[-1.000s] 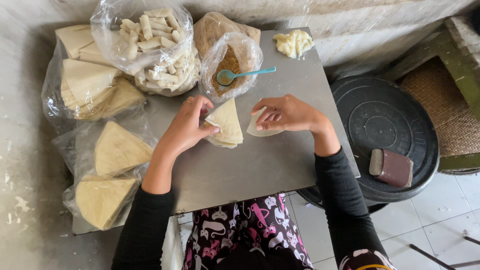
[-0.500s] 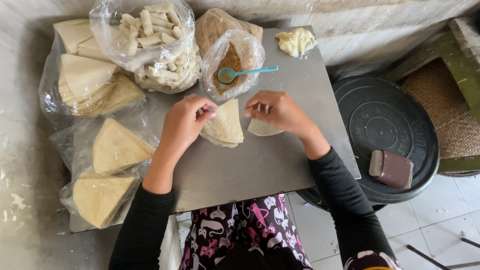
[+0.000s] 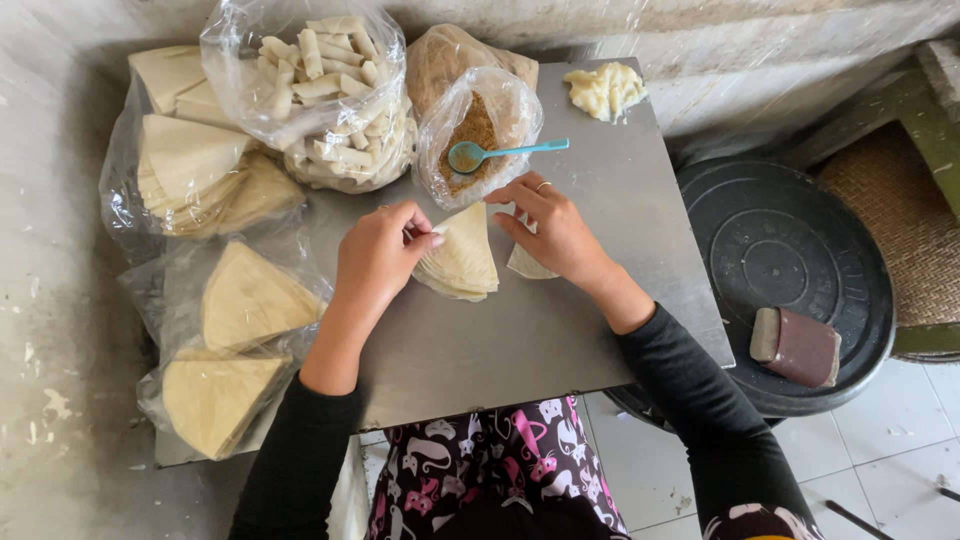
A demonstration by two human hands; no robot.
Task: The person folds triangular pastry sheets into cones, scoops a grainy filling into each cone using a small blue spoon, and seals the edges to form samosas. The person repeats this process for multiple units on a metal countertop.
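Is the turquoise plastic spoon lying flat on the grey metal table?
No, the turquoise plastic spoon rests in the clear plastic bag of brown crumbly filling, its handle poking out over the bag's edge.

Soft even daylight, sharp, faint shadows

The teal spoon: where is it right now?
In the head view, the teal spoon rests in the open bag of brown filling, beyond the stack of wedge-shaped wrappers.
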